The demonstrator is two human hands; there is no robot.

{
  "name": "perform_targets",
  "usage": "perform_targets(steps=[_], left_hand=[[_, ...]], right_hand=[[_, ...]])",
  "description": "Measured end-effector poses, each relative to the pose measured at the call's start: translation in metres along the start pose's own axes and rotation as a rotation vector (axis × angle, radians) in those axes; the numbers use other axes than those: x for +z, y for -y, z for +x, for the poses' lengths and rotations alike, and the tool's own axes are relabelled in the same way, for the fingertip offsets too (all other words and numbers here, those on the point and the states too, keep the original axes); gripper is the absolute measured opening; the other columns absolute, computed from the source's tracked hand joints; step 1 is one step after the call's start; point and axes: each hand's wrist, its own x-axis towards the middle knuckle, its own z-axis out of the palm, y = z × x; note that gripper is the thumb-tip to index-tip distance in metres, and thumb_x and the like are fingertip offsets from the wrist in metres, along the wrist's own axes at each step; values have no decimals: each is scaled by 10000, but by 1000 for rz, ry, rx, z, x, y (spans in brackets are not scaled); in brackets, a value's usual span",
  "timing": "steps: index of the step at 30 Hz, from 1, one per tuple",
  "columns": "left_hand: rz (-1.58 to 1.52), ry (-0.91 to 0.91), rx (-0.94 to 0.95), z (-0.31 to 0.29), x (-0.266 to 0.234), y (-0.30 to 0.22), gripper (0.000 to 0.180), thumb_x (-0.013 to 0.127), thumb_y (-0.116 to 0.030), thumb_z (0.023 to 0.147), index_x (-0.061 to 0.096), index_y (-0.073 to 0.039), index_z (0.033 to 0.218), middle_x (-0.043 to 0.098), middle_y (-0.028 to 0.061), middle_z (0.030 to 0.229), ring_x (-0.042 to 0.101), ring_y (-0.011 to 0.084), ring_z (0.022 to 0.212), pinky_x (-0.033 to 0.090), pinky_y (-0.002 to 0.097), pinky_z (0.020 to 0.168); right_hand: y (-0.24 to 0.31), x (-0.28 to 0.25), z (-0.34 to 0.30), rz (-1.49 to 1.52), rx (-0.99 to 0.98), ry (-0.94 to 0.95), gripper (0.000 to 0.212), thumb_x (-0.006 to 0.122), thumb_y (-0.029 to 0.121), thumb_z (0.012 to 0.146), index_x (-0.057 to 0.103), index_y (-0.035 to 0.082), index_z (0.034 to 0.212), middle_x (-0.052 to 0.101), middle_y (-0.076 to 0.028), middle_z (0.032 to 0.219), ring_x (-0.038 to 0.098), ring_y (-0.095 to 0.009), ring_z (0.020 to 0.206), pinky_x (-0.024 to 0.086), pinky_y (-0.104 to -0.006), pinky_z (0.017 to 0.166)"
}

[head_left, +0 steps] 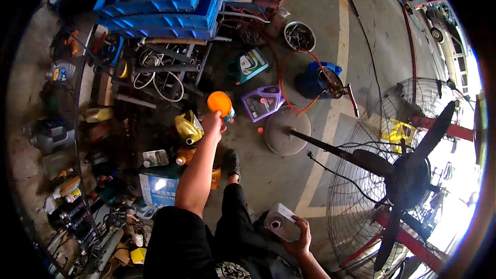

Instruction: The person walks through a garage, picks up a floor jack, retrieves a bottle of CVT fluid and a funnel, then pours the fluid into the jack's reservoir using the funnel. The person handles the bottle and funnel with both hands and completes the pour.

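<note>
Stretched out ahead of me, my left hand (214,124) grips the rim of an orange round, cup-like thing (219,102), perhaps a funnel; its underside is hidden. Just beside that hand, part of a small teal bottle (230,115) shows; I cannot tell whether the hand touches it. Low and near my body, my right hand (302,237) holds a pale grey, translucent rectangular jug (281,222) with a round dark opening. A yellow oil jug (189,127) lies to the left of my left hand. A purple oil jug (263,102) is on the floor to its right.
A large black fan (408,175) with a wire guard fills the right side, its round base (288,131) on the floor. Blue crates (160,20) are stacked at upper left. A green jug (252,65), metal bowl (299,36) and blue drum (312,82) stand ahead. Clutter lines the left.
</note>
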Motion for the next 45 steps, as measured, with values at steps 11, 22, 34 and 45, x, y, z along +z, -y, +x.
perform_targets(steps=[11,22,34,45], left_hand=[[317,154,267,-184,-94,106,218,648,-258,966,619,-74,852,499,-19,596,486,111,502,405,269,466],[367,339,235,-352,-121,259,277,587,-270,962,630,-96,1173,684,29,939,610,148,694,491,327,539],[847,525,104,-429,116,370,138,614,-188,947,612,-96,844,539,11,644,507,135,498,487,340,478],[678,825,370,-486,610,382,227,605,-202,969,599,-73,783,520,-10,588,471,85,454,426,264,452]], right_hand=[[-30,-48,-98,56,-22,-100,796,942,138,598,484,68,1246,620,-199,1206,637,-387,1094,534,-460,924],[-168,-155,-315,175,102,-434,724,899,133,623,552,74,1255,634,-157,1202,630,-348,1116,519,-440,945],[-322,-308,-370,379,379,-872,715,919,142,668,524,51,1257,638,-125,1131,648,-254,1037,523,-373,896],[-525,-530,-289,340,551,-1181,785,898,53,654,489,39,1324,606,-76,1138,598,-181,1055,502,-338,928]])
